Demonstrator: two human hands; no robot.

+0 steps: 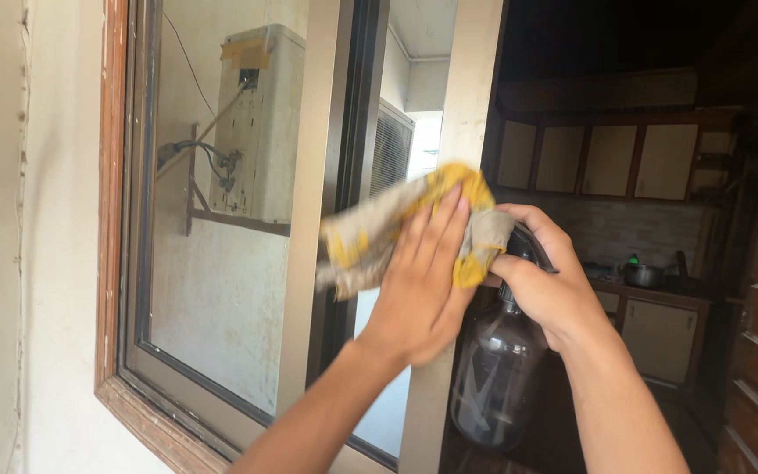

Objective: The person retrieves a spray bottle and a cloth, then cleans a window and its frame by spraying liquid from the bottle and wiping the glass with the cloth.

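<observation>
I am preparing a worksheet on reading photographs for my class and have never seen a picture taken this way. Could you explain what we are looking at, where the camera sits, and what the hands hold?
There is no machine here. The one picture comes from a camera worn on a person's head, so both bare arms reaching in from below are that person's own. The left hand lies flat on a yellow and grey cloth, pressing it against the upright frame of a sliding window. The right hand has its grip closed around the top of a dark, see-through spray bottle, held beside the cloth. The glass reflects a pale box with cables on a wall. Past the open side is a dim kitchen with cupboards and a pot on a counter.
</observation>
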